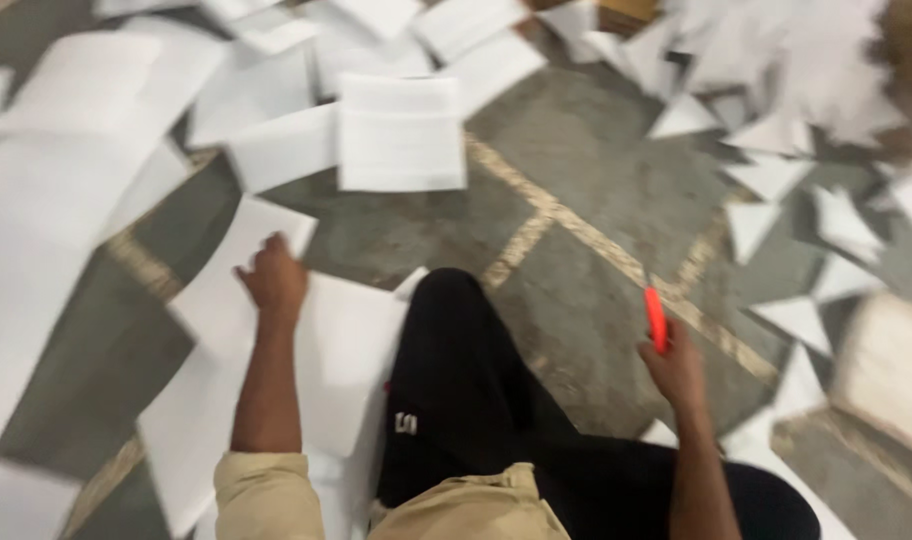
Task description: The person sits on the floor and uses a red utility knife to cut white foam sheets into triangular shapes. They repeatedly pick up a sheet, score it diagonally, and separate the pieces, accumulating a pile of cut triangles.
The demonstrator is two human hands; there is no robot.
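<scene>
My left hand (273, 278) reaches forward and rests on a white paper sheet (238, 270) lying on the grey floor; the fingers look curled on its edge. My right hand (676, 372) is held out to the right and grips a red-handled tool (656, 318), likely scissors, pointing away from me. My leg in black trousers (456, 380) stretches forward between the two arms. The picture is blurred by motion.
Many white sheets (401, 135) lie scattered over the floor at the left and top. Several small white paper triangles (771, 175) are strewn at the right. The grey stone floor (576, 200) has pale joint lines.
</scene>
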